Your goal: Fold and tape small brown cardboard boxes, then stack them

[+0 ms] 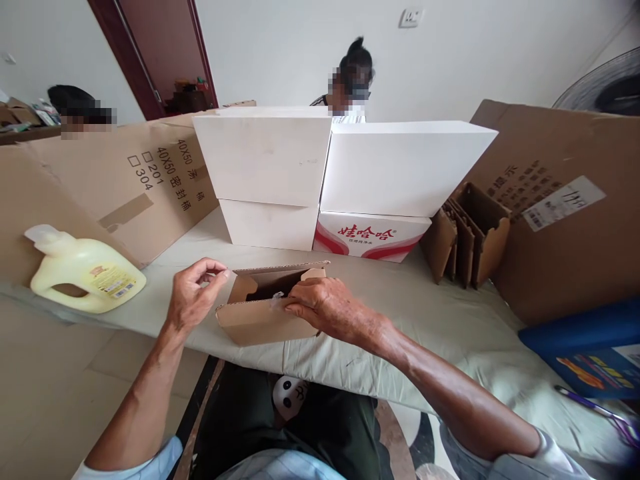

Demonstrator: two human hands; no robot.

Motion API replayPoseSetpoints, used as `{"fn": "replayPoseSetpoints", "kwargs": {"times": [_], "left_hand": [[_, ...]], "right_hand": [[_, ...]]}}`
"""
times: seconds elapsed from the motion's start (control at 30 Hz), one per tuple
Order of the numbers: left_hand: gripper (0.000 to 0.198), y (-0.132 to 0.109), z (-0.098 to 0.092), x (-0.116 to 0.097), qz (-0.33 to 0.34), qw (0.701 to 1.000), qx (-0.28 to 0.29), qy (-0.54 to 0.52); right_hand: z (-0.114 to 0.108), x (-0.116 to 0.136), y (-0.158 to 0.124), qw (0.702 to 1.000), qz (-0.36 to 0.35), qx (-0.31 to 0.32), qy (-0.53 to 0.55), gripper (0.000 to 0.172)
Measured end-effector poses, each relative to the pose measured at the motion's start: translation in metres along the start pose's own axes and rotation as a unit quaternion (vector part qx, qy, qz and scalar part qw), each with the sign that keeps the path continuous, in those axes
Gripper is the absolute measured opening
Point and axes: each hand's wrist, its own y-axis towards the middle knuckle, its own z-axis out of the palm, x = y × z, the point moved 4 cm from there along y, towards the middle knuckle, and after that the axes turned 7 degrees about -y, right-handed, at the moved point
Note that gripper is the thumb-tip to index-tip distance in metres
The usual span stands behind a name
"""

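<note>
A cloth-covered surface (440, 313) carries white boxes (345, 173) at the far side, with a yellow jug (85, 273) lying at the left. At its near edge sits a small cardboard box (265, 313). The right hand (330, 310) lies across the box top, fingers pressing its flap, while the left hand (193, 293) hovers just left of it, fingertips pinched together on something too small to tell.

White walls (280, 47) w/ a wall socket (411, 17) far right; dark red door (160, 47) far left. Tan floor (45, 373) near left. Counter (450, 320) under a pale cloth. Fan (607, 83) at far right edge. Soft, even daylight, no hard shadows.
</note>
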Motion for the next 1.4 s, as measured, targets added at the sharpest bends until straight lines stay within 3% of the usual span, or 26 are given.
{"fn": "replayPoseSetpoints", "kwargs": {"times": [0.07,0.13,0.2,0.27,0.37,0.47,0.77,0.9,1.27,1.33,1.4], "left_hand": [[0.014,-0.008,-0.002,-0.028,0.076,0.995,0.063,0.029],[0.009,-0.017,0.007,-0.049,0.124,0.978,0.159,0.046],[0.013,-0.022,0.022,-0.059,0.141,0.965,0.212,0.061],[0.018,-0.022,0.037,-0.06,0.142,0.961,0.229,0.068],[0.01,-0.019,0.054,-0.059,0.159,0.956,0.239,0.052],[0.021,-0.019,0.06,-0.06,0.187,0.95,0.244,0.049],[0.026,-0.045,0.042,-0.057,0.361,0.9,0.214,0.115],[0.026,-0.055,0.036,-0.051,0.395,0.883,0.206,0.145],[0.028,-0.075,0.02,-0.043,0.367,0.879,0.234,0.194],[0.027,-0.077,0.008,-0.043,0.342,0.896,0.227,0.169],[0.022,-0.076,-0.005,-0.041,0.279,0.931,0.207,0.113]], "right_hand": [[0.0,-0.001,0.001,1.0,0.0,0.001,0.009,0.02],[0.001,-0.001,0.002,1.0,0.0,0.001,0.014,0.02],[0.001,-0.001,0.002,1.0,0.002,-0.004,0.015,0.019],[0.002,0.0,0.002,1.0,0.002,-0.01,0.019,0.02],[0.001,0.002,0.001,0.999,0.001,-0.019,0.026,0.026],[0.0,0.002,0.002,0.999,0.002,-0.025,0.027,0.03],[0.003,-0.003,0.004,0.997,-0.011,-0.021,0.07,0.034],[0.003,-0.001,0.003,0.997,0.0,-0.004,0.079,0.035],[0.001,-0.01,0.007,0.997,0.041,-0.012,0.061,0.038],[0.001,-0.014,0.008,0.998,0.038,-0.01,0.056,0.039],[0.001,-0.015,0.007,0.998,0.025,-0.014,0.052,0.038]]}}
